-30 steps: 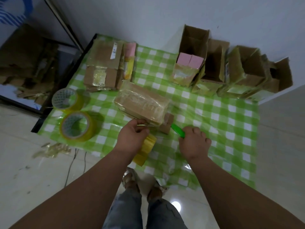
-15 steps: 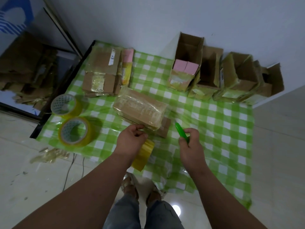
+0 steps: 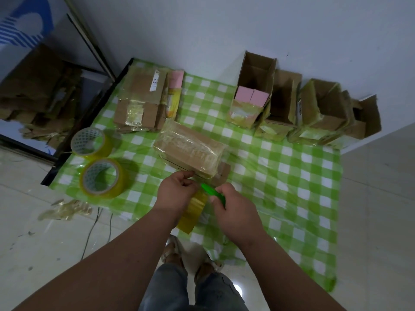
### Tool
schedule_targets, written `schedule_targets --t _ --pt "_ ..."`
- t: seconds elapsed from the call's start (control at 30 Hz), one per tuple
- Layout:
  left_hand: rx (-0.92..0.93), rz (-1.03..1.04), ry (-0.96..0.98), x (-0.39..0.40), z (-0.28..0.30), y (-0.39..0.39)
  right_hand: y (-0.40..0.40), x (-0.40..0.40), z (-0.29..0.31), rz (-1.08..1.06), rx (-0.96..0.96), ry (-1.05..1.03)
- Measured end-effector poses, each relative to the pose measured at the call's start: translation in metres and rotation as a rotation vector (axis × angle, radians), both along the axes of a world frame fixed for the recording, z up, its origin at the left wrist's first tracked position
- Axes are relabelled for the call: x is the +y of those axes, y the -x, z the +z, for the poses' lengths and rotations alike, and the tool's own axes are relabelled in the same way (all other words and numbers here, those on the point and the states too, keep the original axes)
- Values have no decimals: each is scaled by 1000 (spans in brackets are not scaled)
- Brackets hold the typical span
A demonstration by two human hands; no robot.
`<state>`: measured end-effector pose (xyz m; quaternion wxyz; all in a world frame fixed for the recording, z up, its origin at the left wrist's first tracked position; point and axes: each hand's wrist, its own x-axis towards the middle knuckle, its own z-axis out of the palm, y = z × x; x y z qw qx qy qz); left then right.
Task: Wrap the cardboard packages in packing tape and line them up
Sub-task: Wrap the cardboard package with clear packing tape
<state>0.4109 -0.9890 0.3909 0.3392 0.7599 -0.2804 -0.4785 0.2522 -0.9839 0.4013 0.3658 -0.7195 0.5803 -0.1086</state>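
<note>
A cardboard package (image 3: pixel 190 150) covered in clear tape lies on the green checked tablecloth (image 3: pixel 280 176), just beyond my hands. My left hand (image 3: pixel 177 191) is closed on a yellow tape roll (image 3: pixel 193 209) that hangs below it, at the package's near edge. My right hand (image 3: pixel 233 207) grips a green cutter (image 3: pixel 211 191) whose tip points toward the left hand and the tape between roll and package. A small cardboard piece (image 3: pixel 222 175) sticks out from under the package.
Two yellow tape rolls (image 3: pixel 92 142) (image 3: pixel 103 178) lie at the left of the cloth. Flattened taped boxes (image 3: pixel 141 104) are stacked at the back left. Several open cardboard boxes (image 3: pixel 283 99) stand along the wall at the back right. Tape scraps (image 3: pixel 65 209) litter the floor.
My right hand with the green cutter has moved left and closer to my left hand. The left hand keeps hold of the tape roll at the package's edge.
</note>
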Motion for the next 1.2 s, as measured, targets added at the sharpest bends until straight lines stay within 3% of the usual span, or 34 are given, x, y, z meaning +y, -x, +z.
schedule_targets --t 0.37,1.2 --pt "-23 -21 -12 1 -4 -1 -16 -9 11 51 165 70" --pt "-7 -30 -53 -1 -8 -2 -13 -16 1 35 211 80"
